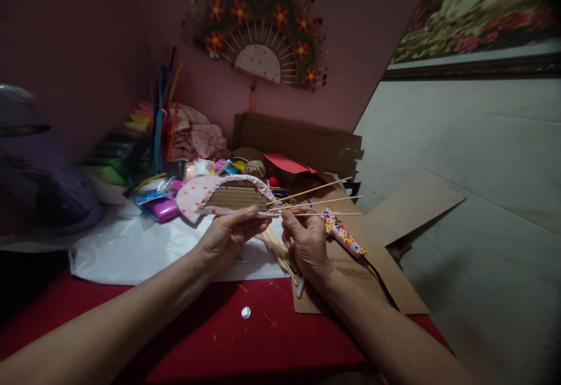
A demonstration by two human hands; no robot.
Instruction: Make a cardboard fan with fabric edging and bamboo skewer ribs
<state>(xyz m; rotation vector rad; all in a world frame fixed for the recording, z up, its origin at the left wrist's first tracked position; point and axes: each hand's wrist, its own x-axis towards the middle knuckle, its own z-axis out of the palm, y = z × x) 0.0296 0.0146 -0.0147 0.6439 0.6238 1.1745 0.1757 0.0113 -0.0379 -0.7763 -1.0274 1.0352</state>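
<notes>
My left hand [232,234] pinches the lower edge of a cardboard half-round piece [239,196], whose rim is wrapped in pink spotted cloth [193,197]. Several thin wooden sticks [322,203] fan out to the right from the piece's right end. Close beside it, my right hand [307,242] has its thumb and fingers closed on the lowest stick near the cloth edge. Below and between the hands, a bundle of wooden sticks [278,250] lies on the white sheet.
A glue gun in flowered cloth [344,239] lies on brown cardboard [372,277] at the right. Behind are clay packets [165,208], twine [255,168] and red paper [289,163]. A purple container [44,174] stands left. A decorated fan [258,62] hangs above.
</notes>
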